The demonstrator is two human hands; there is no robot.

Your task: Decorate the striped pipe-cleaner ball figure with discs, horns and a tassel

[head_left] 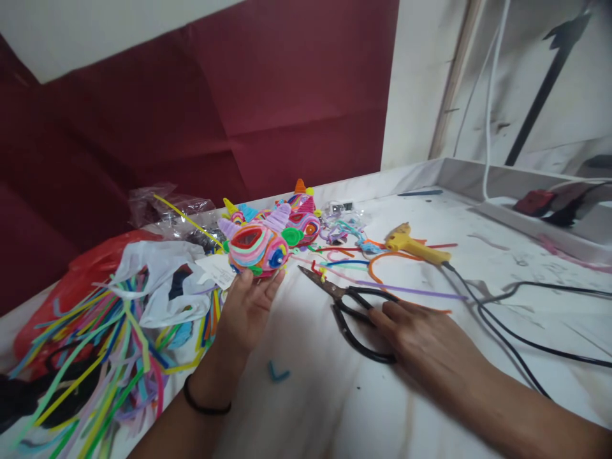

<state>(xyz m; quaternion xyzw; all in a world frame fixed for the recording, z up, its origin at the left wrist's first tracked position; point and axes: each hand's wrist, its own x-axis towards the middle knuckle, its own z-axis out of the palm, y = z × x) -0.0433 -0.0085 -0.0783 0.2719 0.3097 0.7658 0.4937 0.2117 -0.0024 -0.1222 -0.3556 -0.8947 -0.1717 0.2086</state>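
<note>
Head view: the left hand [248,310] holds a striped figure [259,246]; the right hand [423,338] grips scissors [338,292]. Beyond the right hand, a glue gun [415,246] and loose stems [411,290] clutter the counter [325,398]; pipe cleaners [142,347] sprawl beside the left.

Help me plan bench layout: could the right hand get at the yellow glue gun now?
Probably yes: only thin strips lie between the right hand and the glue gun, though the hand may need to leave the scissors first.
</note>
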